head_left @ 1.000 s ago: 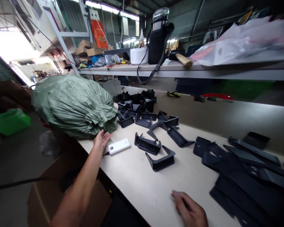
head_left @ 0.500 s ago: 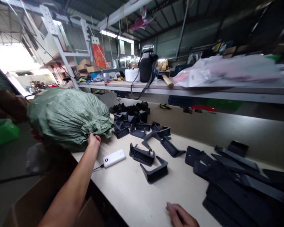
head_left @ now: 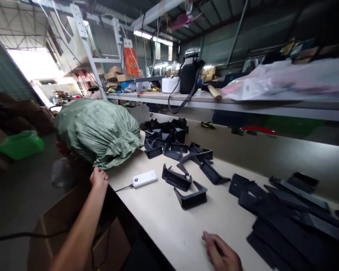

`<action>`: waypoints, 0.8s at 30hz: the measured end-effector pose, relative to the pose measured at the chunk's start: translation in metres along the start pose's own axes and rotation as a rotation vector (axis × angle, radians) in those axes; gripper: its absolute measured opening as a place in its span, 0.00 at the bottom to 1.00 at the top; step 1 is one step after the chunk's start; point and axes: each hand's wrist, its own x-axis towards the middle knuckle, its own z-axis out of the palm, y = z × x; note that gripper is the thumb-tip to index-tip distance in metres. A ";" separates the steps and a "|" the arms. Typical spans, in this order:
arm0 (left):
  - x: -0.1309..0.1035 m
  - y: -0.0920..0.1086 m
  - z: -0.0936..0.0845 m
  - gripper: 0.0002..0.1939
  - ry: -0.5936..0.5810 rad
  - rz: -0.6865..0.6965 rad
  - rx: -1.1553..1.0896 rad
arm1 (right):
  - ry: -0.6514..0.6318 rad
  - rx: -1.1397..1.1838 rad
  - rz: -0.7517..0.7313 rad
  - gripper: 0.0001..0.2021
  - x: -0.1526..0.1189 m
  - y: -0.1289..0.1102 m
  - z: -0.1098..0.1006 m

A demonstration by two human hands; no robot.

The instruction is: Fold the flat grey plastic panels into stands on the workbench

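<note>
At the table's left edge my left hand [head_left: 99, 178] is closed on the lower edge of a big green woven sack [head_left: 101, 128]. My right hand [head_left: 222, 252] rests near the front of the pale table [head_left: 169, 226], fingers curled, and whether it holds anything is hidden. Between the hands lie a white power bank [head_left: 145, 178] with a cable and a black U-shaped bracket [head_left: 192, 197]. More black brackets [head_left: 172, 145] are heaped behind, beside the sack. Flat black parts [head_left: 279, 214] are piled to the right of my right hand.
Above the table's back runs a shelf [head_left: 164, 98] with a black bottle pouch [head_left: 189, 77], a wooden-handled hammer [head_left: 214, 92] and plastic bags [head_left: 285, 81]. Below left are a cardboard box [head_left: 113, 244] and a green crate [head_left: 22, 145].
My left hand has pulled the sack's gathered edge left and toward me, past the table edge. The view has shifted slightly left. My right hand has stayed about where it was.
</note>
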 end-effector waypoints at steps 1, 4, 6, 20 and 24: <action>-0.006 -0.005 -0.010 0.12 -0.014 0.019 0.028 | -0.003 -0.006 0.000 0.27 0.000 0.002 -0.001; -0.027 -0.032 -0.035 0.12 -0.082 0.038 0.140 | 0.016 -0.018 0.008 0.26 0.000 0.009 -0.002; -0.038 -0.053 -0.047 0.12 -0.123 0.022 0.232 | 0.022 -0.027 0.016 0.25 -0.001 0.012 -0.002; -0.060 -0.015 -0.001 0.12 -0.270 0.525 0.633 | 0.057 -0.028 0.057 0.25 0.000 0.006 -0.001; -0.038 -0.037 0.061 0.12 -0.356 0.490 0.868 | 0.053 -0.032 0.044 0.25 -0.001 0.001 0.001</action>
